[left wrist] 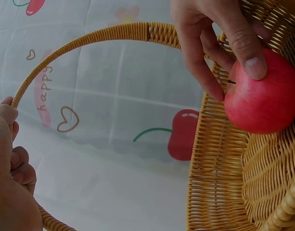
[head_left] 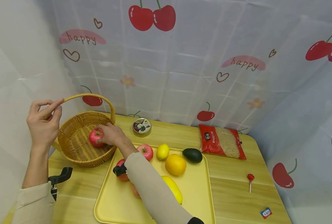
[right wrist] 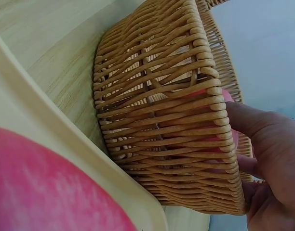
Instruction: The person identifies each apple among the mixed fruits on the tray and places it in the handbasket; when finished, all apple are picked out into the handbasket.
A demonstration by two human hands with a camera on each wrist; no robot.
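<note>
The 2 hands were apart: the left hand (head_left: 44, 121) gripped the arched handle (head_left: 84, 94) on its left side, and the right hand (head_left: 111, 134) pinched a red apple (head_left: 94, 138) inside the wicker basket (head_left: 77, 140), near the wall beside the yellow tray (head_left: 195, 189). Whether the apple's underside met the woven floor could not be told. Thumb and fingertips lay on smooth, rounded skin, so a slip seemed the likeliest fault; it could have set the fruit rolling and bruised it against the wicker. Because the left hand held only 1 side of the handle, an uneven pull might have tilted the basket. The right sleeve (head_left: 154, 183) crossed above the tray, with a black wrist mount (head_left: 119, 170) close to the fruit there; a low, hasty withdrawal might have knocked another apple (head_left: 146, 151) or the lemon (head_left: 162, 151) toward the bench (head_left: 230, 186).
</note>
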